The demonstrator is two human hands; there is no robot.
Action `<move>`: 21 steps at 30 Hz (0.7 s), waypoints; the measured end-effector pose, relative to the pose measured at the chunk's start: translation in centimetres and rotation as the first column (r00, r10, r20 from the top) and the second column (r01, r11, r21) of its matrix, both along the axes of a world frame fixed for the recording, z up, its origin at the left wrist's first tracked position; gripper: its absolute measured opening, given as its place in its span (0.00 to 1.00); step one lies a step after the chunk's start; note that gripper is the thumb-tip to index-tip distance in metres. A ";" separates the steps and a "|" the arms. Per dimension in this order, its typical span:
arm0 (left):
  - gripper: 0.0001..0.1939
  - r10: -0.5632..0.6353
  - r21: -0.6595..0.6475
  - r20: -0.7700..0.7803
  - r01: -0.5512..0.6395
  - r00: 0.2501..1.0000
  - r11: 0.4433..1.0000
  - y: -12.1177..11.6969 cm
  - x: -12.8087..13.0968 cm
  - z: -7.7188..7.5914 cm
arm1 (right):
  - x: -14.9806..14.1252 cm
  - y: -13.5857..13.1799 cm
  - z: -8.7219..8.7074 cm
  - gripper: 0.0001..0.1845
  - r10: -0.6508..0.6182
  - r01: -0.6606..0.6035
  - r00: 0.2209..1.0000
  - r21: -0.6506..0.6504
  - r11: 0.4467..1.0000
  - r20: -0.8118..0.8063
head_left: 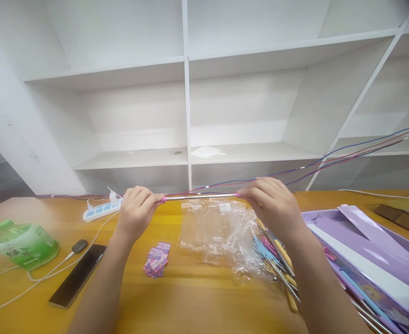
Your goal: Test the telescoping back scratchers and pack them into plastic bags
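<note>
One white shelving unit stands at the far side of a wooden table. A purple box lies right, clear plastic bags left of it, a green bottle at the left. Fingers of the left hand and right hand grasp opposite pink ends of a slim metal rod, near the bags' far edge. Small pink cards lie left of the bags.

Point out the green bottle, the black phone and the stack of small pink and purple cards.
Green plastic bottle (30,246): head view, on its labelled side.
Flat black phone (77,277): head view, mid-screen.
Small pink-and-purple cards (157,262): head view, upper cards.
</note>
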State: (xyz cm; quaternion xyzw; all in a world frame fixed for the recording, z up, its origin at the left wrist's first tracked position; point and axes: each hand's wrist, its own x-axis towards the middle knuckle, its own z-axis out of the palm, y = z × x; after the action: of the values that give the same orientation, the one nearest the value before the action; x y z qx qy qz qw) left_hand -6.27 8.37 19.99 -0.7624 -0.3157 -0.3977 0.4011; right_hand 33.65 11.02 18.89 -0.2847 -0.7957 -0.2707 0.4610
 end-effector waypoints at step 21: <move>0.08 0.058 0.041 0.050 -0.060 0.997 0.997 0.1 -6.6 0.9 | 13.2 1.6 -0.4 0.07 -0.305 0.326 0.939 0.125 0.937 -0.161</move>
State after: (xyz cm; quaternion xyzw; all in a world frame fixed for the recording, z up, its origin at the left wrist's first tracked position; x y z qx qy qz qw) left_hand -12.91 8.50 20.89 -0.7341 -0.3394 -0.4109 0.4208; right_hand 46.84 12.67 18.45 -0.3916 -0.6830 -0.3797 0.4858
